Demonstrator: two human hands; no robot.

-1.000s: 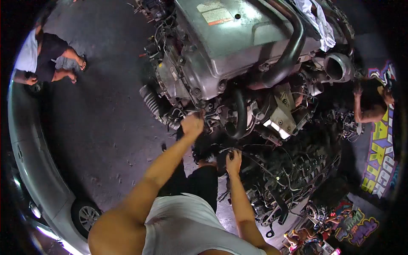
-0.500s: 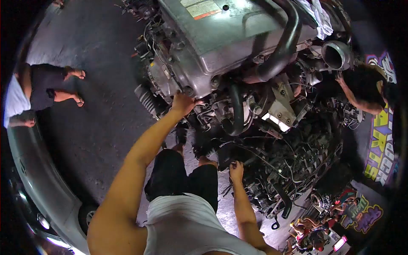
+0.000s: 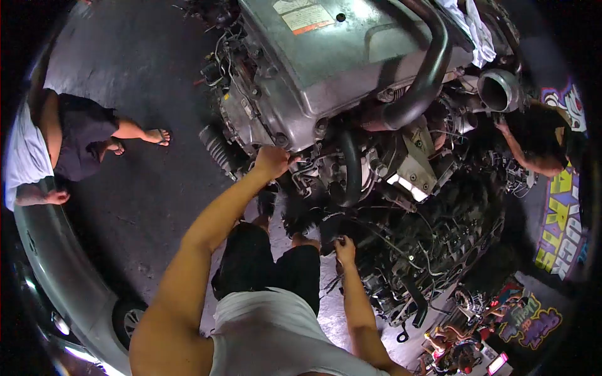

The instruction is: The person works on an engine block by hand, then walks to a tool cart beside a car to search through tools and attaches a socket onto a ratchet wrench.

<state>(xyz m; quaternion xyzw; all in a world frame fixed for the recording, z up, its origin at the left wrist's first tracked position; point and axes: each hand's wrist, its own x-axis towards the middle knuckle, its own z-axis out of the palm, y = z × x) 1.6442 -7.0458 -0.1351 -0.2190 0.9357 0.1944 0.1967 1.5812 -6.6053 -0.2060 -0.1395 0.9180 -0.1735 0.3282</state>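
A large grey engine (image 3: 295, 81) with a flat ribbed cover fills the upper middle. My left hand (image 3: 272, 163) is at its near lower edge, fingers curled in and thumb pointing right toward small pipes and fittings (image 3: 305, 178). What those fingers grip is hidden. Lower and to the right, my right hand (image 3: 344, 249) is closed at the left side of a second, dark engine (image 3: 439, 232) strewn with hoses and wires. Something small and dark shows at its fingertips, too unclear to name. A curved black hose (image 3: 351, 169) hangs between the two engines.
A person in dark shorts (image 3: 84, 135) is at the left, beside a silver car (image 3: 63, 250). Another person's arm (image 3: 523, 153) reaches toward the engine from the right. A white cloth (image 3: 473, 31) lies over the engine. More people (image 3: 461, 351) are at lower right.
The person at the left has stepped, one leg now farther right. The engine sits slightly lower and to the right in view. My hands stay in nearly the same places.
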